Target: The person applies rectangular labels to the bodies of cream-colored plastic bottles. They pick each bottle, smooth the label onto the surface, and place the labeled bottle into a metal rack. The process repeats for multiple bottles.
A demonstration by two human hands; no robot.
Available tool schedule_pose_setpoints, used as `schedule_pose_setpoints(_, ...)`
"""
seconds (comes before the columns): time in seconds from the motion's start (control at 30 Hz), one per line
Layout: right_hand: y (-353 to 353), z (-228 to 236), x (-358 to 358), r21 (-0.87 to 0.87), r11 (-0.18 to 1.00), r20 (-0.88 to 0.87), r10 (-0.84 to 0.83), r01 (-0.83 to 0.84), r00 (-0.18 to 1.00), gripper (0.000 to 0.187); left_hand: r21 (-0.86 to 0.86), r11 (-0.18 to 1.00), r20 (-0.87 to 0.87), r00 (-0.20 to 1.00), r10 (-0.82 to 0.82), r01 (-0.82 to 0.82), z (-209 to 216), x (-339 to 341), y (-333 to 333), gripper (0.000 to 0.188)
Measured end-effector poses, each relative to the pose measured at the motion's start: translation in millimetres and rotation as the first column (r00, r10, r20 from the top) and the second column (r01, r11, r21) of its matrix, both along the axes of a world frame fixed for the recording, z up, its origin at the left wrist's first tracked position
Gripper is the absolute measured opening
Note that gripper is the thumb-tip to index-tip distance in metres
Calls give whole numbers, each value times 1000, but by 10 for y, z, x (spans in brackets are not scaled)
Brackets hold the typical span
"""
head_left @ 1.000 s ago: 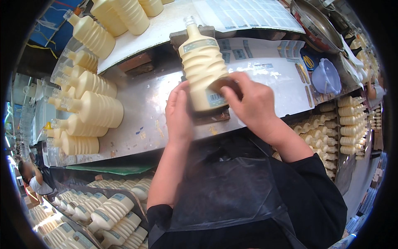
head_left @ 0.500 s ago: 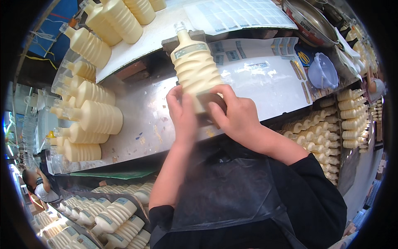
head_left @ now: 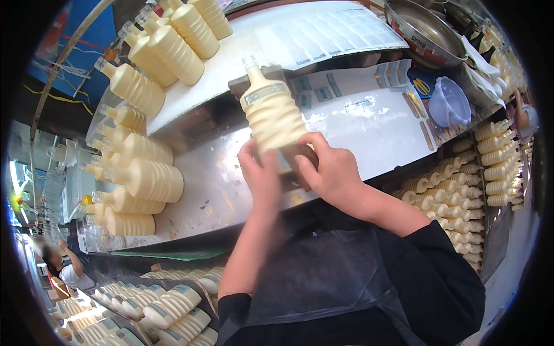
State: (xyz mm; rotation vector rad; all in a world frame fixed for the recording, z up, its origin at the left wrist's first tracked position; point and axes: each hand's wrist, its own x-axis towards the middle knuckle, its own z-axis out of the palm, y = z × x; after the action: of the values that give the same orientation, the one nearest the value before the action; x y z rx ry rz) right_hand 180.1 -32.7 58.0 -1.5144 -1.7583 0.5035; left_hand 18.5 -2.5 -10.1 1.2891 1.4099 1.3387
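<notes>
A cream ridged plastic bottle [head_left: 276, 115] lies before me, its clear neck pointing away and its shoulder against a grey block [head_left: 274, 74]. A greenish label strip [head_left: 265, 94] crosses the shoulder. My left hand [head_left: 261, 176], partly blurred, has curled fingers against the lower left side of the bottle. My right hand [head_left: 329, 170] is closed at the lower right corner, with index finger on the bottle and thumb lower down. Between that thumb and finger a dark brown rounded piece [head_left: 306, 153] shows. The base of the bottle is partly hidden by my hands.
Unlabelled cream bottles [head_left: 156, 180] stand at the left of the metal table [head_left: 213, 167]. A label sheet [head_left: 332, 29] lies on the raised shelf, and loose labels [head_left: 324, 93] below it. At right are a lilac basket [head_left: 449, 102] and a metal basin [head_left: 424, 32]. Labelled bottles [head_left: 173, 305] lie lower left.
The whole view has shifted slightly, with the table and bottles at left appearing lower and farther right. Both hands stay at the lower end of the bottle.
</notes>
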Motion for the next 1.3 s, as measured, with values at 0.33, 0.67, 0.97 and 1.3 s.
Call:
schedule_pose_setpoints(0.33,272,44,368,-99,993,-54,-74,69,996,28,-80,997,77,997,-15,21,65,-135,57,45)
schedule_pose_setpoints(0.67,1192,294,40,-27,999,-106,33,-36,994,29,-105,984,331,938,-100,142,558,-21,1022,36)
schedule_pose_setpoints(0.97,1406,-71,446,-136,990,-352,-12,-39,936,26,-125,957,669,734,-114,262,248,-189,1116,27)
schedule_pose_setpoints(1.3,1204,-33,429,524,754,46,439,-396,897,37,-125,916,524,809,-266,382,800,-541,1063,53)
